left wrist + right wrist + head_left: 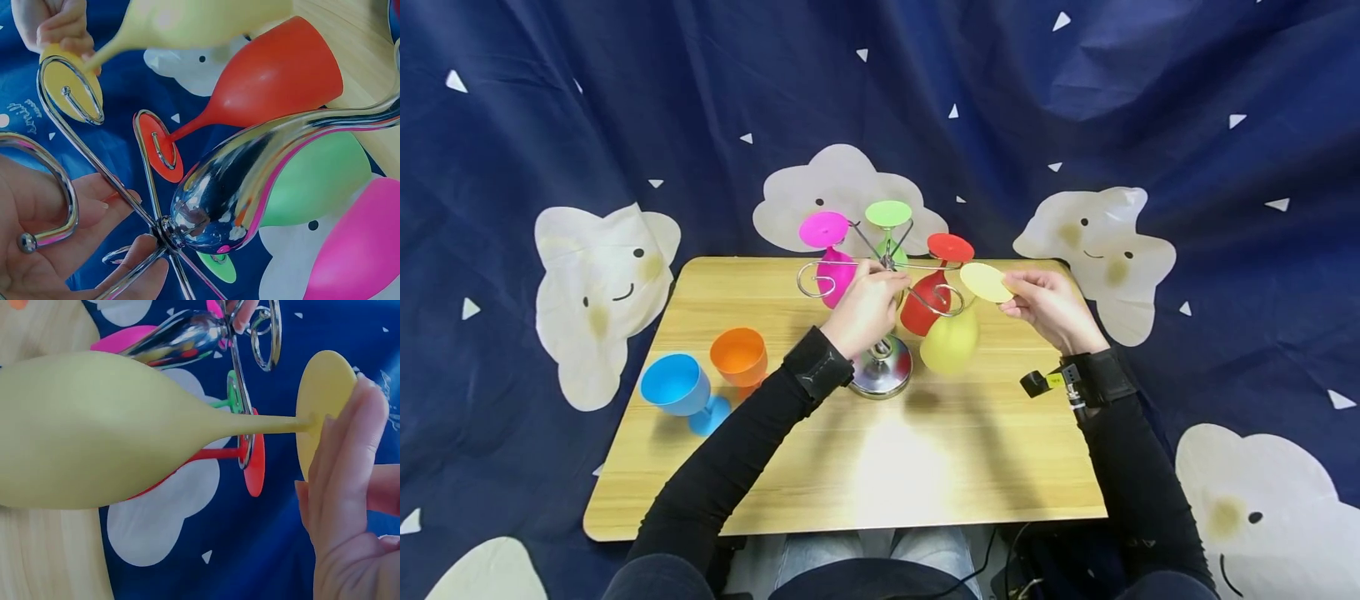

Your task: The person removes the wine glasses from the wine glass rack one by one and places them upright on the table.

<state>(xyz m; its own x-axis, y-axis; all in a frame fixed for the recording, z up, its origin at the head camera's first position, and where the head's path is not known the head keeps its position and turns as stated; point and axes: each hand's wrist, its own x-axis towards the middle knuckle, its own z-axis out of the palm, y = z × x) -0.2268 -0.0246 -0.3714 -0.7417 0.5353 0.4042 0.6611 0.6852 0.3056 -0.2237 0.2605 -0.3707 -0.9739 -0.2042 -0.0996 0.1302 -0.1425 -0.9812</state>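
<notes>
My right hand [1048,307] pinches the round foot of a yellow goblet [951,342], which hangs upside down, bowl toward the table. In the right wrist view the goblet's stem [262,427] shows between foot and bowl. The foot lies just right of a curled wire arm [951,310] of a chrome glass rack [883,367]. My left hand [867,308] grips the rack at its top, fingers about the wire arms near the hub [165,232]. Upside down on other arms hang a red goblet [925,308], a green goblet [889,214] and a magenta goblet [835,273].
A blue goblet [675,385] and an orange goblet [739,358] stand upright on the left of the wooden table [805,483], near my left forearm. Another curled arm [811,279] of the rack points left. A dark blue curtain [970,67] hangs behind the table.
</notes>
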